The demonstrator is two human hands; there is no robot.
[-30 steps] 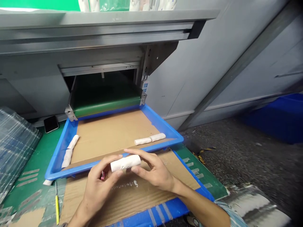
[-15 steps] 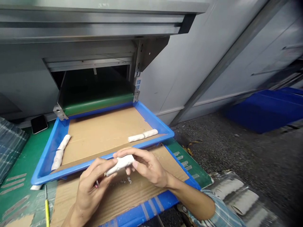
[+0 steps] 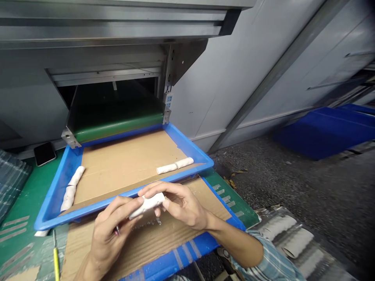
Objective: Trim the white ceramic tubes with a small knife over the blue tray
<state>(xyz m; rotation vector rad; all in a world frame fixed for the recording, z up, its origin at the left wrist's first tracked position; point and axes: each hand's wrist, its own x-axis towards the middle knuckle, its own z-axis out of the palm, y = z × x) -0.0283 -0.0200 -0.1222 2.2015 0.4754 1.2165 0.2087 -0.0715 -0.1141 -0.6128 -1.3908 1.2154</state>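
The person's left hand (image 3: 109, 230) and right hand (image 3: 183, 205) together grasp a short white roll (image 3: 147, 205), which looks like soft clay or putty. It is held in the air, tilted, just in front of the near rim of a blue plastic tray (image 3: 123, 199). The right fingers curve over the top of the roll, while the left thumb and fingers pinch its other end. A small pink object with a metal tip (image 3: 117, 231) sits in the curled left fingers, though how it is gripped is hard to tell. The tray has a cardboard liner (image 3: 125, 164) and holds two more pairs of white rolls, laid end to end: one pair (image 3: 175, 166) near its right side and the other (image 3: 70, 191) along its left wall. Beneath the hands lies a cardboard sheet (image 3: 88, 253) with a few pale flecks on it. To the left, on a green mat (image 3: 20, 195), are a black phone (image 3: 45, 153) and a yellow-handled tool (image 3: 56, 263). The tray stands at a green conveyor belt (image 3: 117, 134) in a steel housing, where a bracket bears small blue-and-white labels (image 3: 168, 98), too small to read.
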